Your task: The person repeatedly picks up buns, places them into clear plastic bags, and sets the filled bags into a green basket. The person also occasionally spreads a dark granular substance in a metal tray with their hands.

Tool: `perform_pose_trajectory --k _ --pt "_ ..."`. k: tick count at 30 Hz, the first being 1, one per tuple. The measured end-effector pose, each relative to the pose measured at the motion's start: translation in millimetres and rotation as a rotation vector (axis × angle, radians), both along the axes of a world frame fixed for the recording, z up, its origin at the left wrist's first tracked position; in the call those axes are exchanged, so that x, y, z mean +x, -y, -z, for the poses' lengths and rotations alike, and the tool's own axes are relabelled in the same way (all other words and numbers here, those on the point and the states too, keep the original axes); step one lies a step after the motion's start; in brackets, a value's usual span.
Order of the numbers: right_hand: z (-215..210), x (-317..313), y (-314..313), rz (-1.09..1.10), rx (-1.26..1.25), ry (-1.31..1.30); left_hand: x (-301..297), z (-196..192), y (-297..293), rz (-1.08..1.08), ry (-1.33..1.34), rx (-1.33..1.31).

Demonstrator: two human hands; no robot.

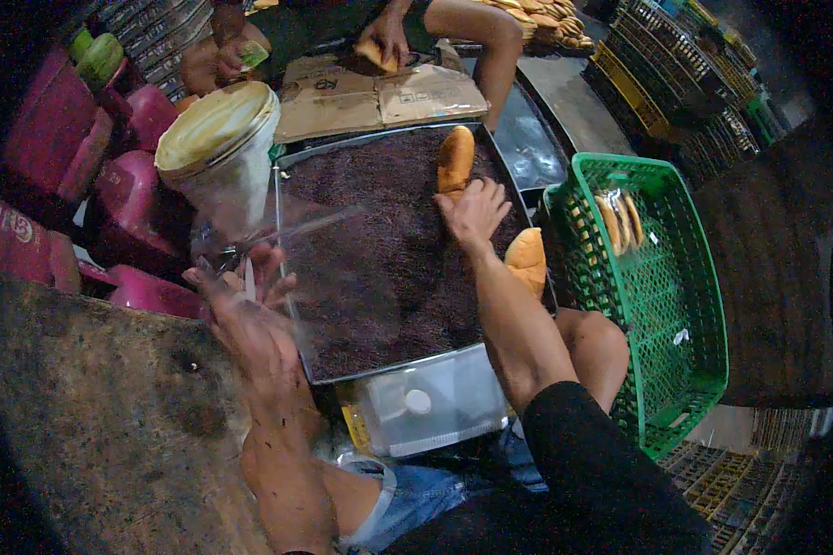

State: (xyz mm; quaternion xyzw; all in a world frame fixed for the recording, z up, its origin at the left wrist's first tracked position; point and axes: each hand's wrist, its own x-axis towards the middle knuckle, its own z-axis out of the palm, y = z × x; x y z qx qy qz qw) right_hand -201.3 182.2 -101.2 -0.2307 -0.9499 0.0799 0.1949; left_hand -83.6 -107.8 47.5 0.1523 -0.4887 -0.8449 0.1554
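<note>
Head view, the one we've got: our right hand is over the right part of the tray, fingers spread apart, thumb side at the near end of a roll. That roll lies lengthwise near the tray's far right corner, on a dark, crumbly filling that covers the tray. Second roll sits by the tray's right edge, just beside our right forearm.

Our left hand is at the tray's left edge, motion-blurred. Fingers look part curled around a pale thin strip; we can't tell if they grip it. See-through film runs from there out over the filling.

Around: bucket with pale cream inside, near the far left corner; cardboard just beyond the tray; clear packs under its near edge. Green crate on the right, bagged buns in it. Pink stools on the left. Across from us, a co-worker's hand holds a piece of bread over the cardboard.
</note>
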Motion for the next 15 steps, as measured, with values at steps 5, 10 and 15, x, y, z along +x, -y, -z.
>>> perform_pose_trajectory --k 5,10,15 --pt "-60 35 -51 -0.209 -0.773 -0.002 -1 31 27 -0.213 -0.050 -0.133" --pt "-154 158 -86 -0.283 -1.257 -0.103 -5 39 18 -0.108 -0.110 -0.278" --pt "-193 188 -108 -0.384 -1.411 -0.117 13 15 -23 -0.120 -0.027 -0.705"
